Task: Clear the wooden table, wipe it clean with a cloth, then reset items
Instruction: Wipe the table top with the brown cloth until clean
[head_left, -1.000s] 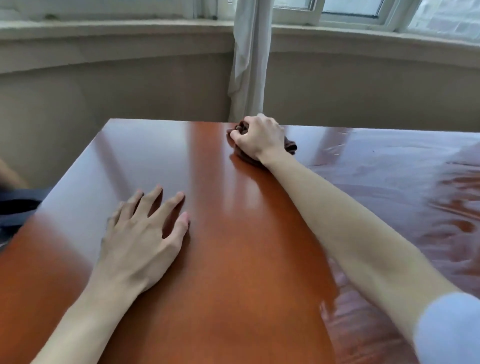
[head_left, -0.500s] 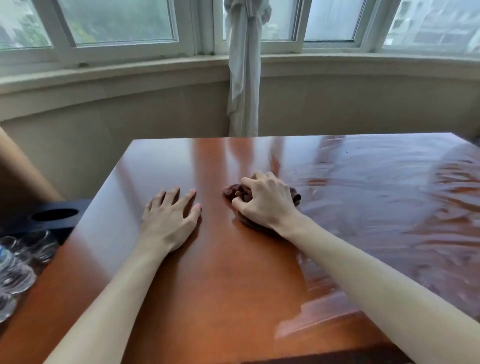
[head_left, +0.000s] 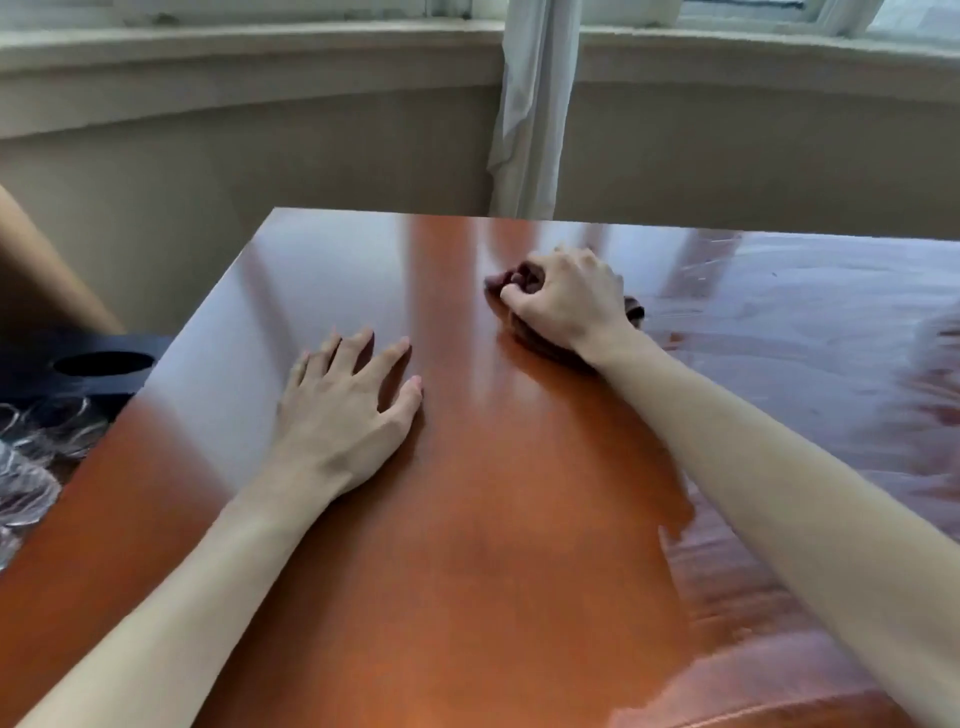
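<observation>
The glossy reddish wooden table (head_left: 467, 571) fills the lower view, with damp streaks on its right part. My right hand (head_left: 563, 301) grips a bunched dark brown cloth (head_left: 635, 310) and presses it on the tabletop near the far edge, at centre right. Most of the cloth is hidden under the hand. My left hand (head_left: 345, 410) rests flat on the table with fingers spread, left of and nearer than the cloth.
A black object with a round hole (head_left: 98, 369) and clear glassware (head_left: 26, 467) sit off the table's left edge. A beige wall and window ledge (head_left: 260, 57) run behind the table, with a white tied curtain (head_left: 530, 114) hanging at centre.
My right hand slid the cloth back toward me, then away again toward the far edge. My left hand stayed flat on the table. The view tilted up, then down.
</observation>
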